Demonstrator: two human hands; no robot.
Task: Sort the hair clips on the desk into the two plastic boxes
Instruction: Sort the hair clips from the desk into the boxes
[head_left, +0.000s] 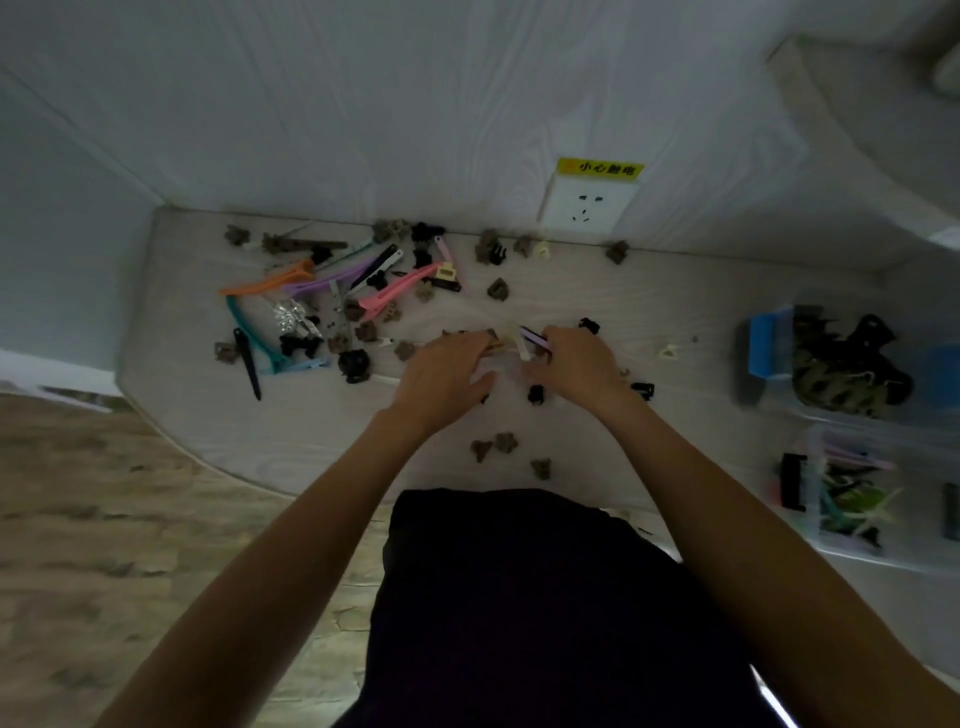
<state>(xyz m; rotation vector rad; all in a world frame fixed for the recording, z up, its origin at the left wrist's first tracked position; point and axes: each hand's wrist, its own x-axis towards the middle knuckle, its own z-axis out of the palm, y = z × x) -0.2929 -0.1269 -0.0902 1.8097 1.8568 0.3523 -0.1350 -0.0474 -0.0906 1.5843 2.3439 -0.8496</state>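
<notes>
Hair clips (332, 296) strewn over desk (675, 301), both hands mid-desk pinching long clips (514, 340), 2 boxes (831, 358) far rt

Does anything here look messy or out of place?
Yes. Dozens of hair clips lie scattered loose across the desk, some right against the wall, while the two plastic boxes at the right edge hold only part of them. Nothing looks broken or spilled otherwise.
</notes>
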